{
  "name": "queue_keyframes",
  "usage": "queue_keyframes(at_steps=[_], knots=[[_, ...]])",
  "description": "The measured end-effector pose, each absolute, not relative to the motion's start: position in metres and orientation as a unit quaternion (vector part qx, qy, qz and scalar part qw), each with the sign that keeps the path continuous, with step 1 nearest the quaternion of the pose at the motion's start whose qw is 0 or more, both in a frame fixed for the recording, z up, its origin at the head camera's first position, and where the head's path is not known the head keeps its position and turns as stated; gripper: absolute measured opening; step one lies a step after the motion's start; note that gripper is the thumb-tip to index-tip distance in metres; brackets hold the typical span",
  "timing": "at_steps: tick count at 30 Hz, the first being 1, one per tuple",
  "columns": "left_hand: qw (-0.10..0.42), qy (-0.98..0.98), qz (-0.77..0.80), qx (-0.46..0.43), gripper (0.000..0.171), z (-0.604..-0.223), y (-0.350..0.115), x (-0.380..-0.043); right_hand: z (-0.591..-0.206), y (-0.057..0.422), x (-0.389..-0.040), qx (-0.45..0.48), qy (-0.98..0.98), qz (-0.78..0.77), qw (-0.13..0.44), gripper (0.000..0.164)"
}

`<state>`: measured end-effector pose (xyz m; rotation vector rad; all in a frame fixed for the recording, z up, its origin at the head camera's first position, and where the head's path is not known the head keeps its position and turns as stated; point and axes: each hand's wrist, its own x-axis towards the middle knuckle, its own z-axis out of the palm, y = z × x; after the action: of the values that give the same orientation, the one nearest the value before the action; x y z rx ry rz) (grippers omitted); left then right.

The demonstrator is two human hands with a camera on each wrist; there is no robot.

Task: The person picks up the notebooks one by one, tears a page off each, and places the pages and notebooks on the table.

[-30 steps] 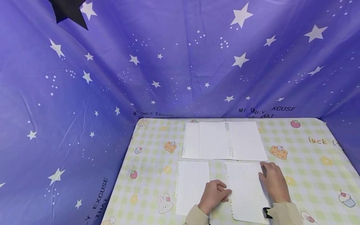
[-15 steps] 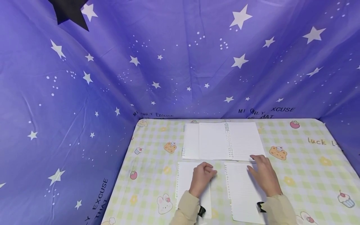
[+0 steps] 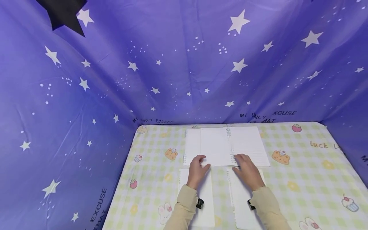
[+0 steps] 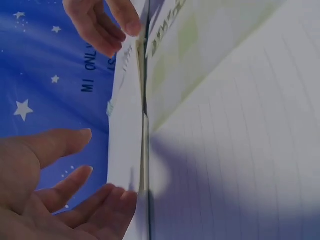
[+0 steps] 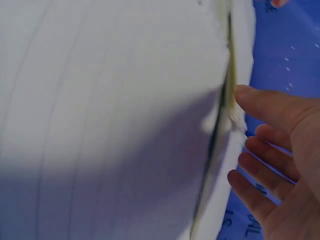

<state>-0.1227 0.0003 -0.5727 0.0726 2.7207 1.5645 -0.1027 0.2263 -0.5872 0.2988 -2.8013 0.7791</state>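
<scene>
An open spiral notebook (image 3: 249, 140) with lined white pages lies at the back of the table. A white sheet (image 3: 214, 145) covers most of its left half. My left hand (image 3: 196, 171) is over the front edge of that left half, fingers spread and relaxed. My right hand (image 3: 248, 172) reaches over the front edge near the lower end of the wire binding (image 3: 232, 158), its fingers loosely bent. Nothing shows between the fingers in the left wrist or right wrist view. Closer in lie two loose pages with torn punched edges, a left page (image 3: 205, 204) and a right page (image 3: 240, 198), partly under my forearms.
A green checked cloth (image 3: 155, 172) with cartoon prints covers the table. Purple star-printed curtains (image 3: 172, 73) rise behind and at the sides. A black strap (image 3: 200, 203) shows at my left cuff.
Both hands have moved forward from the loose pages to the notebook's front edge. My right hand has also shifted left, away from the right page's far corner. The head view has tilted slightly.
</scene>
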Motion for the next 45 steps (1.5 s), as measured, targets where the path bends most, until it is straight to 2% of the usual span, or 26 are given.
queue_keyframes(at_steps=[8,15,22,28,35,39,45], knots=[[-0.017,0.880,0.474,0.007,0.040,-0.577,-0.005,-0.126,-0.597,0.209,-0.111,0.131,-0.952,0.257,0.100,0.057],[-0.015,0.878,0.479,0.001,0.038,-0.575,-0.003,-0.131,-0.599,0.212,-0.116,0.136,-0.952,0.243,0.125,0.050],[-0.014,0.873,0.487,-0.014,0.036,-0.577,-0.003,-0.135,-0.602,0.215,-0.116,0.121,-0.958,0.237,0.104,0.045],[0.003,0.869,0.494,-0.027,0.037,-0.574,-0.004,-0.138,-0.603,0.215,-0.114,0.121,-0.957,0.243,0.103,0.042],[-0.003,0.865,0.501,-0.038,0.035,-0.575,-0.006,-0.142,-0.607,0.216,-0.115,0.127,-0.954,0.246,0.110,0.036],[0.008,0.849,0.526,-0.050,0.040,-0.574,-0.004,-0.144,-0.607,0.217,-0.115,0.134,-0.954,0.240,0.119,0.035],[0.015,0.824,0.563,-0.064,0.047,-0.575,-0.002,-0.146,-0.604,0.214,-0.114,0.128,-0.956,0.239,0.116,0.041]])
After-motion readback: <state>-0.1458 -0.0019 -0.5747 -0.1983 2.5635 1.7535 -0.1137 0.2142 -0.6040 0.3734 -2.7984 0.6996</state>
